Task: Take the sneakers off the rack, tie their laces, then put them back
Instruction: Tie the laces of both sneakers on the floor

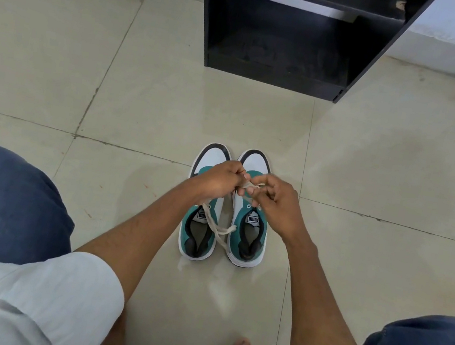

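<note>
Head view, left to right. Blue-trousered knee at far left, with open floor (56,66) of pale tiles beyond it. Left sneaker (200,228), teal, white and black, standing on the floor with its toe toward the rack; its loose lace (218,227) trails across the collar toward the neighbouring shoe. Left hand (217,181) above this shoe's forefoot, fingers (240,171) curled closed, pinching a strand of the lace of the right sneaker (249,231). Right hand (278,204) meeting it over the right sneaker, fingers partly bent, thumb and forefinger gripping the same lace. The two sneakers stand just beside each other. Black rack (290,31) well apart behind them, against the wall; its lower compartment appears dark and unoccupied. Bare floor lies between rack and sneakers, and to the right.
</note>
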